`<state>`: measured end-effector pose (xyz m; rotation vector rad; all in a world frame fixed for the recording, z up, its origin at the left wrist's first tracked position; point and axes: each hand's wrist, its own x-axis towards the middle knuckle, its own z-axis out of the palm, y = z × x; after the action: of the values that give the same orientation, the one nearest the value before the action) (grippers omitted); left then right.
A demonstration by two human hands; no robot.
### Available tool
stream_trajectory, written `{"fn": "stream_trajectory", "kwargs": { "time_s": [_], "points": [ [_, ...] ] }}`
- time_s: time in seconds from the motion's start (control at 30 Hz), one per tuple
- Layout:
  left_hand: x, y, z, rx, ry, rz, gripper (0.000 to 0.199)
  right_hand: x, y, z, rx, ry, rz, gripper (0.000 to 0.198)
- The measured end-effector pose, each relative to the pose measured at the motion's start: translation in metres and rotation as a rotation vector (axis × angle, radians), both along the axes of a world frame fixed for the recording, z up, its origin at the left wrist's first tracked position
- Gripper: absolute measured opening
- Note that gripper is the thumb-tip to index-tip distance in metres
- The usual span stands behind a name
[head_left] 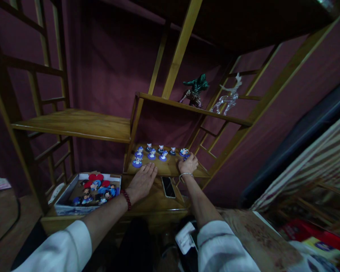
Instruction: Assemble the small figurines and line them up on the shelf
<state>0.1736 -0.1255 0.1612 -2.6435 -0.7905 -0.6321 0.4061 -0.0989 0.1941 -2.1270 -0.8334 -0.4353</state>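
Note:
My right hand has its fingers closed round a small purple figurine at the right of the lower shelf; the hand covers most of it. Just behind stands another purple-based figurine. My left hand lies flat at the shelf's front edge, fingers stretched out, holding nothing. Close to its fingertips are a purple-and-white figurine and similar ones, among them a figurine farther right. Small dark-based figurines stand in a row behind them.
A black-screened phone lies between my forearms. At left is an open cardboard box of mixed figurines. A green figure and a clear deer ornament stand on the shelf above. A wooden post borders the compartment.

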Motion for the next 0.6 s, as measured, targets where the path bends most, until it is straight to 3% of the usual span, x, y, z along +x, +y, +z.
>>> {"fn": "stream_trajectory", "kwargs": {
  "time_s": [0.33,0.6],
  "points": [
    [0.0,-0.001,0.002,-0.016,0.003,0.0,0.053,0.011,0.003,0.008,-0.12,0.115,-0.041,0.064],
    [-0.001,-0.003,0.006,-0.035,0.003,-0.004,0.052,0.021,0.009,0.01,-0.208,0.142,-0.023,0.057]
  ]
}}
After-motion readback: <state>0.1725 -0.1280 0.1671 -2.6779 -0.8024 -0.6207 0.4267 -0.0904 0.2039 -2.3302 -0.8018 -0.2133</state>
